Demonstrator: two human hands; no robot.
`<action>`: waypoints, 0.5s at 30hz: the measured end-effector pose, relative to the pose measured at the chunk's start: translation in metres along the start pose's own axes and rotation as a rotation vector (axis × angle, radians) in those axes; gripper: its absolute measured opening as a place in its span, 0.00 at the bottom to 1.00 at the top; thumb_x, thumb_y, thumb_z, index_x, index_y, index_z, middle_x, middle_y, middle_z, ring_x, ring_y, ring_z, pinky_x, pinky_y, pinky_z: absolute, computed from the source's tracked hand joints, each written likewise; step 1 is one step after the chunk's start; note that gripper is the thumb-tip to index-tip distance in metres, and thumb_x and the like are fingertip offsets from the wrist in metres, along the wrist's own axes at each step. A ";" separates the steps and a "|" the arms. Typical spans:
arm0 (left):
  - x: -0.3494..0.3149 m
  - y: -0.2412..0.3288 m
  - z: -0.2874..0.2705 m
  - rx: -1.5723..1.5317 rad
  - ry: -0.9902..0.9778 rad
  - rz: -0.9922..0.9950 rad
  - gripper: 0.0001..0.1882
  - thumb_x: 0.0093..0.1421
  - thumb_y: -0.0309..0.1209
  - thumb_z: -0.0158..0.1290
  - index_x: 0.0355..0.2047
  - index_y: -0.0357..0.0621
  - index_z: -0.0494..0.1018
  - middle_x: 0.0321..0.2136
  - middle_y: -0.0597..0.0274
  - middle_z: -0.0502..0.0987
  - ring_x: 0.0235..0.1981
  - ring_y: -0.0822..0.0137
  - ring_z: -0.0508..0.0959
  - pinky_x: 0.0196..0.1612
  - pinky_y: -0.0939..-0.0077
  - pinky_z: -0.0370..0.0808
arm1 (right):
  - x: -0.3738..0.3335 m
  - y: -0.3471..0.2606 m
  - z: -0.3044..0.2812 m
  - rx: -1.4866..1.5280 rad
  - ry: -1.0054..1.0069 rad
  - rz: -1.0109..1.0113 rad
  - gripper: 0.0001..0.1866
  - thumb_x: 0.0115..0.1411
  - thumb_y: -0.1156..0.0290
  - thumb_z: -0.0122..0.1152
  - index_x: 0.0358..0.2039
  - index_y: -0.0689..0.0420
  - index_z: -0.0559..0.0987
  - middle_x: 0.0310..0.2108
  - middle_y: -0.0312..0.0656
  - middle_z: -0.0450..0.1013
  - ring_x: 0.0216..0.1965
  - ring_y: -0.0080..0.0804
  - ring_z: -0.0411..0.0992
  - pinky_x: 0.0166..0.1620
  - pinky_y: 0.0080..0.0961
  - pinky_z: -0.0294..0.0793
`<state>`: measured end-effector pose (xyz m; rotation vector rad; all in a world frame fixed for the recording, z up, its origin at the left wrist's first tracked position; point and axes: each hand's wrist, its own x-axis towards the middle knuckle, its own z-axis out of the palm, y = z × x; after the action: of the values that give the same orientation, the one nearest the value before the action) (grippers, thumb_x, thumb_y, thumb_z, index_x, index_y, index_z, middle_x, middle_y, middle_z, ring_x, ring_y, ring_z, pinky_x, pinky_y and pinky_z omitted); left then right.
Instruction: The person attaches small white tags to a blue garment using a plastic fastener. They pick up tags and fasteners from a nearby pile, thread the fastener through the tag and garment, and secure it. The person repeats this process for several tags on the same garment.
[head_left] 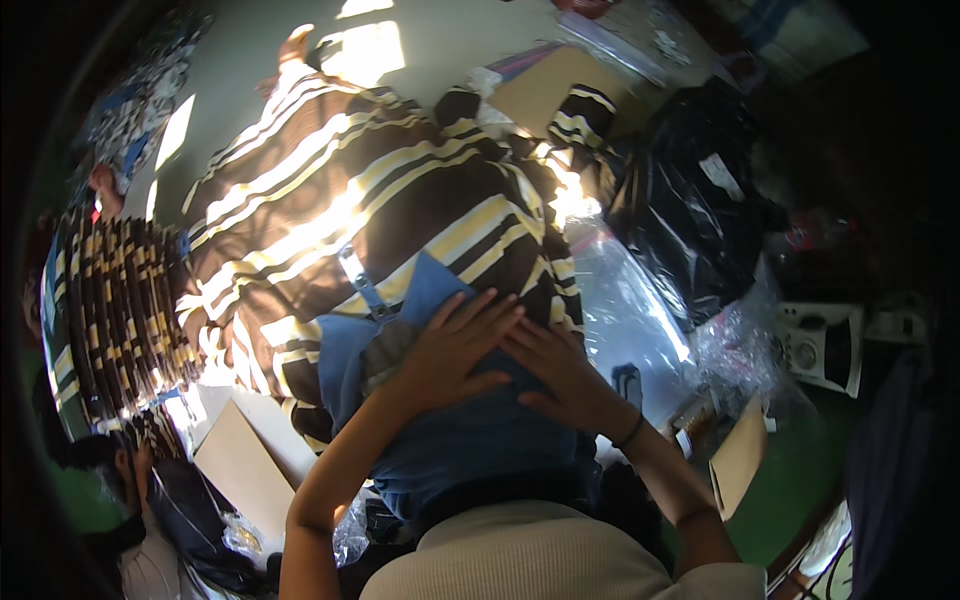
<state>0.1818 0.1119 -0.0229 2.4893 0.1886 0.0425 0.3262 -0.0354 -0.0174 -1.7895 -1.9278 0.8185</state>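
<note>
A blue collared shirt [480, 445] lies close in front of me, its pointed collar [436, 283] toward the far side. My left hand [455, 345] rests flat on it just below the collar, fingers stretched out. Beside it, my right hand [560, 375] also lies on the blue cloth with fingers extended, and the fingertips of both hands meet or overlap. Neither hand grips anything that shows. Beyond and under the blue shirt spreads a heap of brown shirts [300, 215] with cream and yellow stripes. A small tag [355, 270] shows near the collar.
Folded striped shirts [125, 315] are stacked at the left, near another person's hand [138, 462]. Cardboard sheets [240, 465] lie below them. To the right are clear plastic bags [625, 320], a black plastic bag [690, 200] and a grey-white device [820, 345].
</note>
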 end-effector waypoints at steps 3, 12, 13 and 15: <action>-0.007 -0.007 0.010 -0.020 0.101 0.047 0.31 0.51 0.49 0.45 0.54 0.52 0.58 0.56 0.62 0.57 0.58 0.61 0.54 0.58 0.60 0.45 | -0.028 -0.001 0.020 0.084 0.056 0.095 0.33 0.54 0.55 0.48 0.57 0.56 0.53 0.59 0.46 0.46 0.60 0.41 0.45 0.58 0.41 0.44; -0.011 -0.011 0.008 -0.156 0.122 0.050 0.26 0.53 0.48 0.40 0.50 0.54 0.64 0.54 0.62 0.60 0.57 0.59 0.55 0.58 0.60 0.44 | -0.119 0.016 0.080 0.068 0.556 0.639 0.30 0.47 0.76 0.53 0.53 0.59 0.57 0.53 0.53 0.51 0.56 0.52 0.49 0.56 0.36 0.50; -0.011 -0.011 0.007 -0.168 0.136 0.050 0.25 0.53 0.48 0.40 0.50 0.53 0.65 0.53 0.61 0.61 0.57 0.59 0.56 0.58 0.61 0.45 | -0.129 0.025 0.082 0.015 0.601 0.685 0.28 0.47 0.78 0.52 0.51 0.59 0.59 0.52 0.53 0.52 0.54 0.52 0.51 0.55 0.37 0.52; -0.012 -0.011 0.007 -0.169 0.139 0.052 0.26 0.53 0.48 0.40 0.50 0.52 0.64 0.53 0.61 0.61 0.57 0.59 0.56 0.58 0.61 0.45 | -0.152 0.040 0.082 -0.105 0.590 0.791 0.24 0.45 0.83 0.49 0.46 0.58 0.63 0.47 0.52 0.56 0.50 0.52 0.55 0.51 0.40 0.55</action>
<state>0.1690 0.1152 -0.0348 2.3235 0.1708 0.2434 0.3219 -0.1974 -0.0893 -2.5249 -0.8911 0.3158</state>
